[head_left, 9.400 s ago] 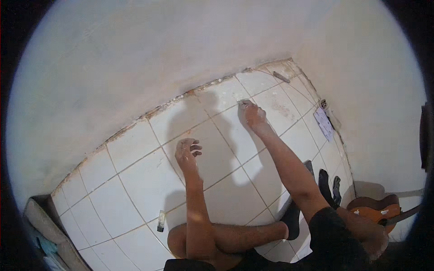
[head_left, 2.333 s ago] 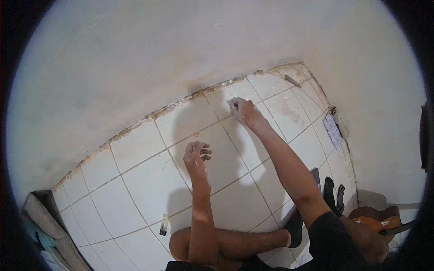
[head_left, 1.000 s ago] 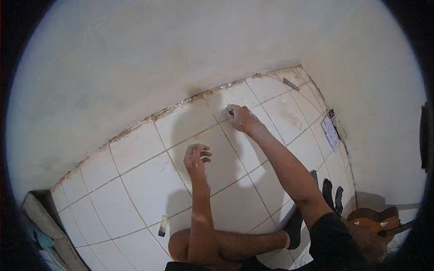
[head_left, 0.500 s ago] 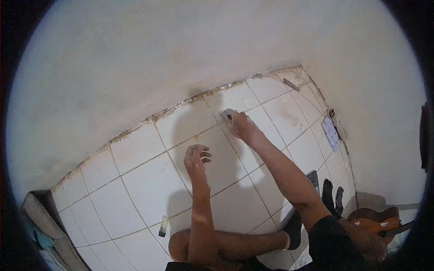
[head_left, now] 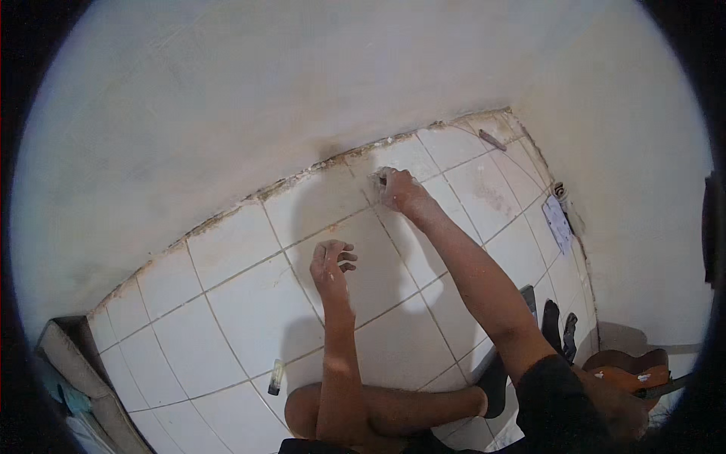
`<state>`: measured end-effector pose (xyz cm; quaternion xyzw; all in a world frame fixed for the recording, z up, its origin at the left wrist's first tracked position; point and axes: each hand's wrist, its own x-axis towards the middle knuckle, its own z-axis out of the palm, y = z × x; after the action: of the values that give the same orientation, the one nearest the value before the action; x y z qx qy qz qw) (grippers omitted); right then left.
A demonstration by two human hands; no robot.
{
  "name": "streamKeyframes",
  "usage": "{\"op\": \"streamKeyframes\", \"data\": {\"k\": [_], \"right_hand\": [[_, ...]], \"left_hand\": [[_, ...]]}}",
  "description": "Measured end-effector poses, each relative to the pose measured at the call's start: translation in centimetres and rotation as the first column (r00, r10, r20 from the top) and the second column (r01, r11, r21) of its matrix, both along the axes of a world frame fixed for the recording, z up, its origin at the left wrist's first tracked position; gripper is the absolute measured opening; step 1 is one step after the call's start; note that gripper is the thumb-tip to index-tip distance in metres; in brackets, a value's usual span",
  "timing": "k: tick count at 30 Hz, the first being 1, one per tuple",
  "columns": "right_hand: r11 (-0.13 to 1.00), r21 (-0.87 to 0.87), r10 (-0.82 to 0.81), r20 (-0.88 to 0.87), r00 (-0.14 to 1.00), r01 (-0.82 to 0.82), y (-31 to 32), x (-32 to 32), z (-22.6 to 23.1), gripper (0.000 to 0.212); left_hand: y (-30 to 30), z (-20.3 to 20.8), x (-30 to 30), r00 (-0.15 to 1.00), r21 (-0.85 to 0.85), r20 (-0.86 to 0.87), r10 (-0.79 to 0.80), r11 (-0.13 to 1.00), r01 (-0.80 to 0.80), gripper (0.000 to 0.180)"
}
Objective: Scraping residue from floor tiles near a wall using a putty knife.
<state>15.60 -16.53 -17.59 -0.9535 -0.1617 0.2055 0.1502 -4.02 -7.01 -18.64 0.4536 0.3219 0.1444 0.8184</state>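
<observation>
My right hand (head_left: 398,191) reaches far forward, its fingers pinched on a small pale object (head_left: 377,179). The object is pressed to the grout joint between two white floor tiles (head_left: 318,204), close to the rough edge where the floor meets the wall. My left hand (head_left: 333,263) rests on a nearer tile, palm down, fingers loosely apart and holding nothing. I sit on the tiles with my bare leg (head_left: 393,408) folded across in front of me.
A small dark and white tool (head_left: 276,376) lies on the tiles at my near left. A thin stick (head_left: 491,140) lies by the far corner, a paper sheet (head_left: 558,223) along the right wall. Dark cloth (head_left: 560,333) and an orange object (head_left: 628,376) sit at right, a box (head_left: 72,371) at left.
My right hand has shifted slightly along the grout joint near the wall, still pinched on the small object. My left hand has stayed on its tile.
</observation>
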Motion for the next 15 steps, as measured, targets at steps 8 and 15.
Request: {"op": "streamKeyframes", "data": {"k": [8,15], "right_hand": [[1.000,-0.003,0.001,0.086,0.996,-0.001,0.07,0.40,-0.86,0.041],[0.997,-0.069,-0.012,0.099,0.995,0.019,0.37,0.73,-0.72,0.046]], "left_hand": [[-0.24,-0.37,-0.17,0.999,0.010,0.042,-0.013,1.000,0.013,0.025],[-0.12,-0.21,0.02,1.000,0.012,-0.012,0.001,1.000,-0.001,0.022]]}}
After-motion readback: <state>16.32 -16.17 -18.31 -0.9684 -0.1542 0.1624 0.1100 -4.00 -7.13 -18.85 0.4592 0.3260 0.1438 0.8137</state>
